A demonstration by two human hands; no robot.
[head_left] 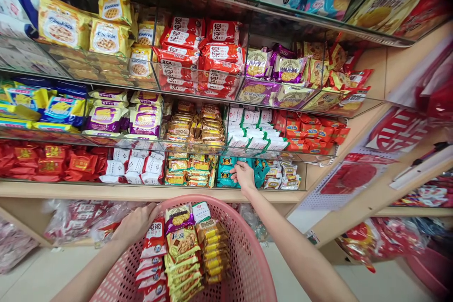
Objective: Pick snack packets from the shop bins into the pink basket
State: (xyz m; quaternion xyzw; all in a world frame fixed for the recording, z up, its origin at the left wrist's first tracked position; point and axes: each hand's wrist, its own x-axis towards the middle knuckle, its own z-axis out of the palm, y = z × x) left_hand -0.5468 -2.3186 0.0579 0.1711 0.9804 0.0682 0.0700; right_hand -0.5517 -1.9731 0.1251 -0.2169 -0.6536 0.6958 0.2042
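My left hand (136,222) is closed over the left rim of a pink perforated plastic basket (260,257). Inside the basket, packaged snacks stand in rows: red-and-white packets (155,240), yellow walnut-cookie packets (182,243) and brown-and-gold packets (212,245). A purple packet (180,217) and a white-and-green packet (201,212) lie at the far end. My right hand (244,177) reaches over the basket to the lowest shelf. Its bent fingers are apart, at the front of the teal packets (225,170); no packet shows between them.
Glass-fronted shelves hold yellow cookie packets (62,23), red packets (222,56) and white-and-green packets (249,130) above my hands. Small silver-white packets (283,174) sit right of the teal ones. Plastic-bagged goods (78,219) lie beneath the wooden ledge (88,190). Hanging goods are at right.
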